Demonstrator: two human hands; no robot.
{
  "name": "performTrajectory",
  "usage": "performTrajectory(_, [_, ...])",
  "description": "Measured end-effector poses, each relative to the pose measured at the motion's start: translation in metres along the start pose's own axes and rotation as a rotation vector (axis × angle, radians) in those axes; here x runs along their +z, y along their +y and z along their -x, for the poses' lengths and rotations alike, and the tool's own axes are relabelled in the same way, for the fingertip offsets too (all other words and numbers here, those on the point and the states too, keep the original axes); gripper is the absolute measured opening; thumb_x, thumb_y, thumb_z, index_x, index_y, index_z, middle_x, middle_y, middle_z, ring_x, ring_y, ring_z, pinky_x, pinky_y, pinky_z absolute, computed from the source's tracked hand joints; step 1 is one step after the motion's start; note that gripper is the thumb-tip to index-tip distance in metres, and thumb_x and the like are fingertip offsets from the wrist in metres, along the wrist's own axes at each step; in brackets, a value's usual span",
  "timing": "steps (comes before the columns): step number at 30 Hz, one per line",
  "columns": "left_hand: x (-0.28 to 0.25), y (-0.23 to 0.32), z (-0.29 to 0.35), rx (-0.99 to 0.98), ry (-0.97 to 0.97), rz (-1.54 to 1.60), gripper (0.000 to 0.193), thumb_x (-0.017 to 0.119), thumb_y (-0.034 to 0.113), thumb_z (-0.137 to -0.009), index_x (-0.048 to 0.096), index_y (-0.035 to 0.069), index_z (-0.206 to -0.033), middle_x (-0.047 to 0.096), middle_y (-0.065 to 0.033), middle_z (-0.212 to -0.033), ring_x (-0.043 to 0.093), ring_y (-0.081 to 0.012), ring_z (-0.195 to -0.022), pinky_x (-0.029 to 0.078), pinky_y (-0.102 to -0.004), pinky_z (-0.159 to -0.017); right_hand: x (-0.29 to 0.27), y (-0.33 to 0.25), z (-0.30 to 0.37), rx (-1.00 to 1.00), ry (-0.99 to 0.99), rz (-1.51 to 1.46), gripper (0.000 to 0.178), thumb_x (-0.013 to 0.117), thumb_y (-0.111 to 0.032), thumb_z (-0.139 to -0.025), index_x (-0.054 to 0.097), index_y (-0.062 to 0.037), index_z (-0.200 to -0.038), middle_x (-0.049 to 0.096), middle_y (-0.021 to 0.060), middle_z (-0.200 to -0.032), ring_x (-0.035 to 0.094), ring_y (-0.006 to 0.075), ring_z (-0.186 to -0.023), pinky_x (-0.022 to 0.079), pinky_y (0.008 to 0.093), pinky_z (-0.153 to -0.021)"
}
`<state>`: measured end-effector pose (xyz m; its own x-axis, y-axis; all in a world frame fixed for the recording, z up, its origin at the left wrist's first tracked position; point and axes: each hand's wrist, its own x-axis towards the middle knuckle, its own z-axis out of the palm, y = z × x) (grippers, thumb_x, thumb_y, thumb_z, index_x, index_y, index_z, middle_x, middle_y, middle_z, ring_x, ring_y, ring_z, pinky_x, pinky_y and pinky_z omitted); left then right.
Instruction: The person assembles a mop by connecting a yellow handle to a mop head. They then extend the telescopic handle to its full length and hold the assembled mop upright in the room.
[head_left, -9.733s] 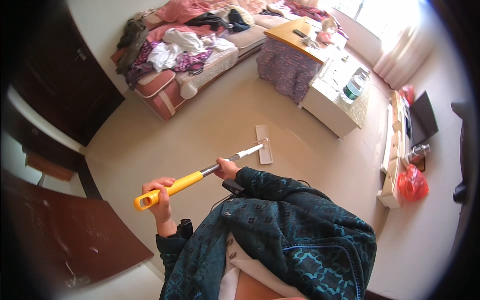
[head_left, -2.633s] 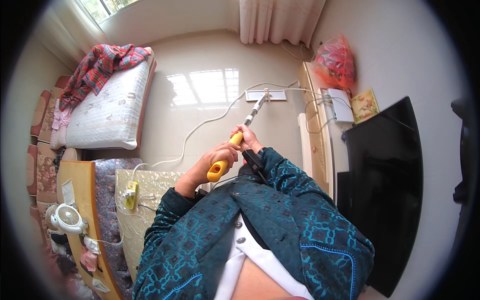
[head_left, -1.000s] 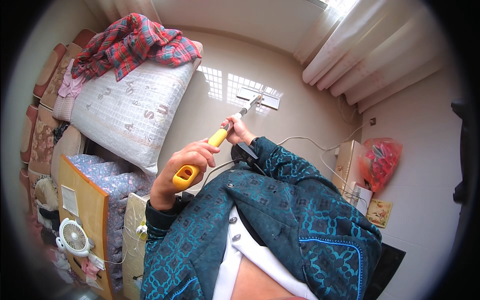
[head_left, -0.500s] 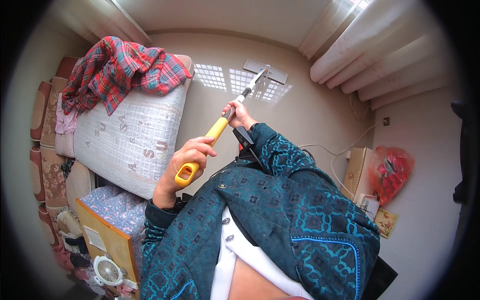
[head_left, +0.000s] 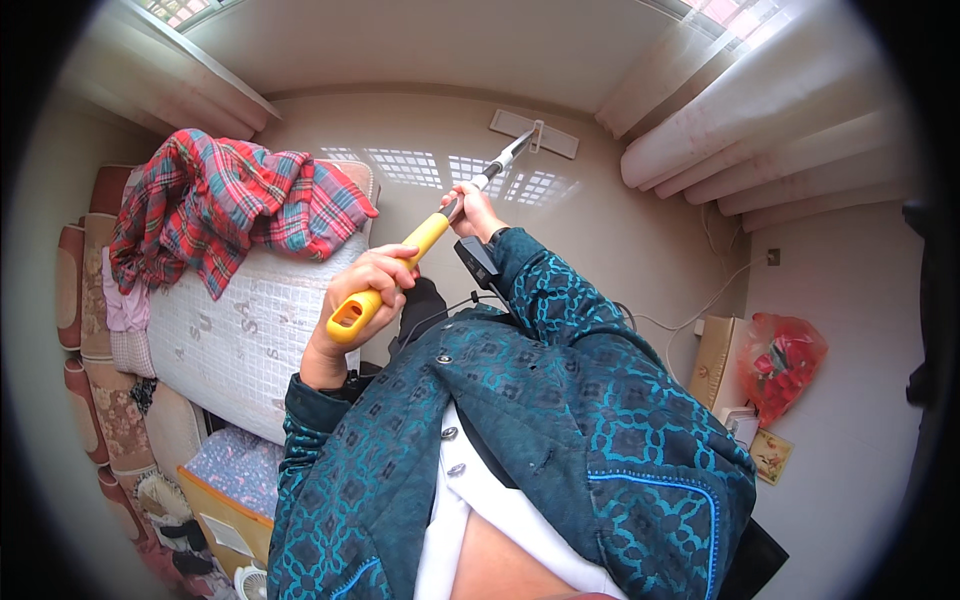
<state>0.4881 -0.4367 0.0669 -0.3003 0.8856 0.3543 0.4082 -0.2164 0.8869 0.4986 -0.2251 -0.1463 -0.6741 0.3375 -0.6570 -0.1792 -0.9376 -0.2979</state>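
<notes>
A flat mop (head_left: 428,236) slants away from me, with a yellow grip and a white-and-black pole. My left hand (head_left: 362,285) is wrapped around the yellow grip near its looped end. Farther along, my right hand (head_left: 476,212) grips the pole just past the yellow part. The mop's white, flat rectangular head (head_left: 558,144) lies on the shiny tiled floor (head_left: 420,205), close to the far wall. Both my arms wear patterned teal sleeves, and a small black device (head_left: 478,262) sits at my right wrist.
On the left, a red plaid blanket (head_left: 235,205) lies on a pale mattress (head_left: 215,325), beside a brown sofa (head_left: 130,400). Long curtains (head_left: 740,120) hang at the right. A white cord (head_left: 715,297) crosses the floor near a red plastic bag (head_left: 780,365).
The far wall, mattress and blanket now sit lower in view, and the mop head lies closer to that wall. Both hands keep their hold. The white fan has mostly left the picture.
</notes>
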Motion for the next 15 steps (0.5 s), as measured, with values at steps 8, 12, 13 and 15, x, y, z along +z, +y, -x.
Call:
performTrajectory(8, [-0.158,-0.086,-0.073,-0.027,0.0,0.317,0.023,0.059,-0.01,-0.076,0.047,0.009,-0.074,0.062,-0.0069,-0.09,0.054,-0.034,-0.118,0.042,-0.0456,-0.1,0.122,0.012,-0.092,-0.12,0.237,0.043,0.007,0.047,-0.013,-0.085,0.044,-0.0071,-0.088,0.055,0.0073,-0.07,0.063,0.0225,-0.061,0.055,0.0413,-0.055])
performTrajectory(12, [-0.201,-0.137,-0.102,-0.069,-0.038,0.361,0.023,0.063,-0.009,-0.074,0.048,0.009,-0.075,0.063,-0.0071,-0.093,0.052,-0.0343,-0.12,0.041,-0.0433,-0.101,0.142,0.007,-0.141,-0.219,0.353,0.069,0.009,0.045,-0.011,-0.086,0.045,-0.0039,-0.092,0.056,0.0107,-0.072,0.063,0.0255,-0.063,0.055,0.0424,-0.056])
performTrajectory(13, [-0.208,-0.149,-0.108,-0.09,-0.048,0.387,0.022,0.062,-0.009,-0.074,0.049,0.009,-0.076,0.063,-0.0077,-0.095,0.051,-0.0344,-0.122,0.04,-0.0424,-0.102,0.144,0.004,-0.153,-0.255,0.38,0.043,0.009,0.044,-0.01,-0.086,0.045,-0.0039,-0.093,0.055,0.011,-0.072,0.063,0.0258,-0.065,0.055,0.0432,-0.056])
performTrajectory(15, [-0.214,-0.175,-0.115,-0.126,-0.051,0.424,0.021,0.061,-0.009,-0.074,0.049,0.008,-0.077,0.063,-0.0086,-0.099,0.049,-0.0343,-0.124,0.039,-0.0412,-0.102,0.137,-0.004,-0.171,-0.269,0.391,0.142,0.01,0.044,-0.011,-0.086,0.046,-0.0039,-0.094,0.058,0.0121,-0.077,0.063,0.0257,-0.067,0.054,0.0427,-0.057])
